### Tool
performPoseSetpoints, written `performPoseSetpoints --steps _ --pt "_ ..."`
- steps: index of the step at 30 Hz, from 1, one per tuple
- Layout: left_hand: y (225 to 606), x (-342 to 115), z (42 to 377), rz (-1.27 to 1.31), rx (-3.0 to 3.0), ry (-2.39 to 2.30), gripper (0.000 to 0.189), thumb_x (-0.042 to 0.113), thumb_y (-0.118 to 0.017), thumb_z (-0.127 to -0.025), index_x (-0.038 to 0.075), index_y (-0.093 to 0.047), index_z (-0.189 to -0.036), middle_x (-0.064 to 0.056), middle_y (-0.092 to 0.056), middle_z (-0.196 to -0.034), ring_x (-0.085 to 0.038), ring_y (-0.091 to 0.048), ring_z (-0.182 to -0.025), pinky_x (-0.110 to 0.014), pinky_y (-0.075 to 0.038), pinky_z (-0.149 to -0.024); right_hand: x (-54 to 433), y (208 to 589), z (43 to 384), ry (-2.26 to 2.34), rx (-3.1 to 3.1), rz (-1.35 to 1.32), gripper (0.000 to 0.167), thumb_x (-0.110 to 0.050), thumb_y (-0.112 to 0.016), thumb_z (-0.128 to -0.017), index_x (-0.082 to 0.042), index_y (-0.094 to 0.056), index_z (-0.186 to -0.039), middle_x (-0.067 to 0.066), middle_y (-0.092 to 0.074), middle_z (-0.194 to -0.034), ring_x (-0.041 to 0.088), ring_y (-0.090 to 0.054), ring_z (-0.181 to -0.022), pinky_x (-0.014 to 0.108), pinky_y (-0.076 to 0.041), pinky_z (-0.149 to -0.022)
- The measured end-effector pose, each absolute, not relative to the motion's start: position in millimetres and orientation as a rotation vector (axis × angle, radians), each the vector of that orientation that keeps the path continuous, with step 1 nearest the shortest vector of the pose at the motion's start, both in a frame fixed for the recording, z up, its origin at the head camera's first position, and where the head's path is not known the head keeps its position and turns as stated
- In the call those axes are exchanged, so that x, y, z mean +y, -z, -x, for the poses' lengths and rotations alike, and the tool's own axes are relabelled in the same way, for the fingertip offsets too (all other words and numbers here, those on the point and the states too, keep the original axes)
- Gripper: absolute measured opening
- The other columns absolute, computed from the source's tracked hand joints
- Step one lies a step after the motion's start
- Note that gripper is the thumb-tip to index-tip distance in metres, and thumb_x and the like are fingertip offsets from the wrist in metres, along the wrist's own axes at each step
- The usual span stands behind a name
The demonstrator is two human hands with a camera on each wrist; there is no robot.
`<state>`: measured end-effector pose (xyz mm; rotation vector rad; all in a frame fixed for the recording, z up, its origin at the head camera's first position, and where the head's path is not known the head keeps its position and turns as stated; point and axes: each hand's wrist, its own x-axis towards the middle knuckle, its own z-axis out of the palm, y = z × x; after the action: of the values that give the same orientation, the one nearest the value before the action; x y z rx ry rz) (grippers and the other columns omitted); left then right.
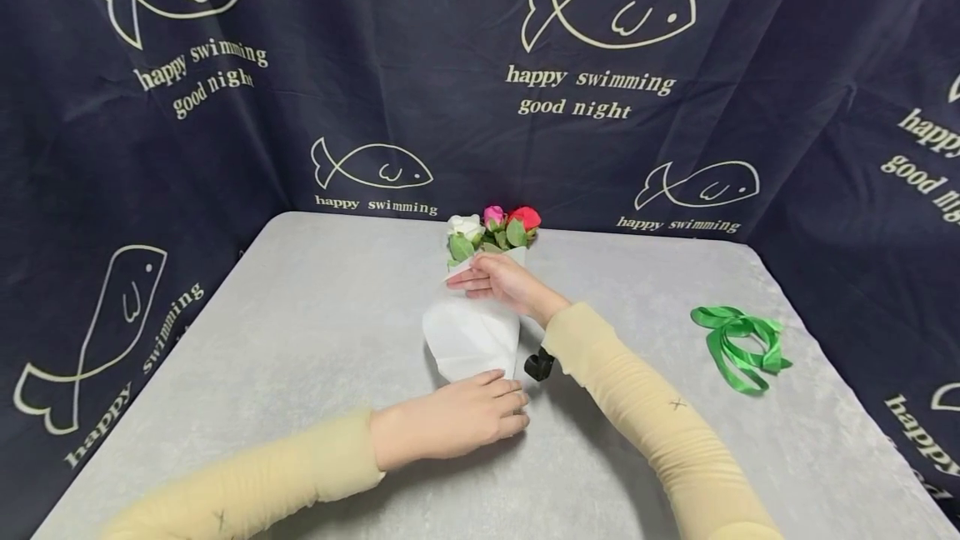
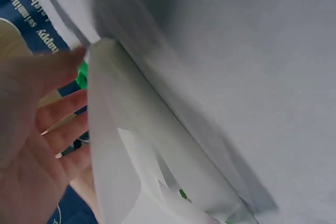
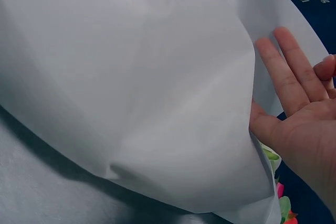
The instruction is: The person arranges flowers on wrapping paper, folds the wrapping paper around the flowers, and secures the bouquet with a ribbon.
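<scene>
White wrapping paper [image 1: 472, 336] lies around the stems of a small bunch of roses, its lower end towards me. A white rose [image 1: 465, 228], a pink rose [image 1: 493, 217] and a red rose [image 1: 524, 219] show above its top. My left hand [image 1: 461, 417] is at the lower end, fingers extended; the left wrist view shows its fingers [image 2: 65, 121] beside the paper edge. Just below the blooms, my right hand [image 1: 506, 282] is at the upper paper with straight fingers. In the right wrist view, its thumb [image 3: 265, 124] meets the paper edge, partly hidden.
A loosely looped green ribbon [image 1: 742, 348] lies on the right of the grey table [image 1: 315, 315]. By my right sleeve is a small black object [image 1: 538, 365]. A dark blue curtain [image 1: 465, 107] with fish drawings surrounds the table's back and sides.
</scene>
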<state>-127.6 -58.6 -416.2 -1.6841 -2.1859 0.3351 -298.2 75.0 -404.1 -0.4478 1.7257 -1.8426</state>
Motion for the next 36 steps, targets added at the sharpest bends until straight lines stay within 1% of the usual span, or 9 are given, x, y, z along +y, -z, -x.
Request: performPoseSetpoints --steps 4,13,18,21,26,28,31,34,36 --pt "419.4 -52.0 136.8 1.736 -2.335 -0.39 0.052 0.045 -0.063 -0.085 0.024 -0.054 -0.132 -0.001 -0.047 -0.142 -0.025 -0.038 -0.135 -0.046 -0.035 -0.107 74.3 403.3 298.6 1.816 1.753 0.449 0.018 -0.011 -0.031 -0.1 -0.004 -0.045 -0.092 0.031 -0.054 -0.123 0.038 -0.053 -0.118 0.051 -0.038 -0.103" --pt "427.4 -56.0 138.9 1.762 -2.42 -0.388 0.043 0.041 -0.054 -0.093 0.025 -0.056 -0.132 -0.001 -0.049 -0.141 -0.032 -0.037 -0.135 -0.043 -0.045 -0.098 71.8 404.8 301.1 1.778 1.814 0.458 0.017 -0.015 -0.033 -0.102 -0.006 -0.046 -0.094 0.026 -0.057 -0.122 0.034 -0.056 -0.117 0.048 -0.04 -0.102" --pt "428.4 -57.9 138.8 1.777 -2.444 -0.358 0.044 0.04 -0.052 -0.094 0.024 -0.054 -0.134 -0.002 -0.048 -0.142 -0.032 -0.037 -0.135 -0.04 -0.046 -0.097 80.4 400.9 304.6 1.726 1.906 0.59 0.025 -0.018 -0.039 -0.102 0.004 -0.049 -0.106 0.026 -0.057 -0.123 0.037 -0.057 -0.114 0.048 -0.042 -0.1" --pt "427.8 -58.6 139.1 1.793 -2.441 -0.357 0.045 0.04 -0.05 -0.094 0.023 -0.053 -0.135 -0.002 -0.047 -0.142 -0.032 -0.037 -0.135 -0.04 -0.047 -0.096 98.2 394.3 313.3 1.738 2.063 0.664 0.031 -0.016 -0.045 -0.1 0.011 -0.052 -0.114 0.029 -0.058 -0.121 0.041 -0.059 -0.108 0.049 -0.047 -0.093" --pt "428.2 -59.4 141.3 1.799 -2.431 -0.368 0.045 0.041 -0.049 -0.095 0.023 -0.052 -0.136 -0.002 -0.047 -0.142 -0.032 -0.037 -0.135 -0.038 -0.047 -0.097 140.0 394.6 341.2 1.526 2.665 0.676 0.025 -0.013 -0.053 -0.096 0.004 -0.062 -0.112 0.024 -0.062 -0.11 0.035 -0.062 -0.088 0.036 -0.053 -0.073" --pt "428.7 -59.3 142.3 1.8 -2.417 -0.375 0.045 0.041 -0.048 -0.094 0.024 -0.053 -0.135 -0.002 -0.047 -0.142 -0.032 -0.038 -0.134 -0.038 -0.047 -0.097 155.0 399.6 351.5 1.339 2.838 0.644 0.024 -0.011 -0.051 -0.097 0.002 -0.063 -0.113 0.022 -0.06 -0.11 0.031 -0.059 -0.087 0.034 -0.05 -0.073" --pt "430.0 -59.3 143.3 1.808 -2.398 -0.382 0.045 0.042 -0.048 -0.095 0.024 -0.053 -0.135 -0.002 -0.048 -0.141 -0.032 -0.038 -0.134 -0.037 -0.047 -0.096 170.1 409.1 362.3 1.141 2.874 0.65 0.026 -0.007 -0.045 -0.098 0.003 -0.061 -0.116 0.022 -0.056 -0.115 0.032 -0.055 -0.096 0.041 -0.046 -0.081" --pt "432.0 -59.6 143.8 1.823 -2.388 -0.392 0.045 0.042 -0.046 -0.095 0.024 -0.052 -0.136 -0.002 -0.047 -0.142 -0.032 -0.038 -0.134 -0.037 -0.047 -0.097 176.1 417.8 368.4 1.133 2.726 0.621 0.026 -0.011 -0.04 -0.101 0.001 -0.057 -0.116 0.024 -0.054 -0.111 0.03 -0.053 -0.084 0.04 -0.045 -0.073" --pt "433.6 -59.8 143.9 1.826 -2.377 -0.393 0.045 0.042 -0.045 -0.096 0.025 -0.051 -0.136 -0.002 -0.047 -0.142 -0.032 -0.038 -0.134 -0.037 -0.047 -0.097 175.8 423.0 371.9 1.194 2.616 0.598 0.024 -0.014 -0.037 -0.102 0.0 -0.054 -0.112 0.023 -0.053 -0.1 0.026 -0.05 -0.073 0.036 -0.044 -0.065"
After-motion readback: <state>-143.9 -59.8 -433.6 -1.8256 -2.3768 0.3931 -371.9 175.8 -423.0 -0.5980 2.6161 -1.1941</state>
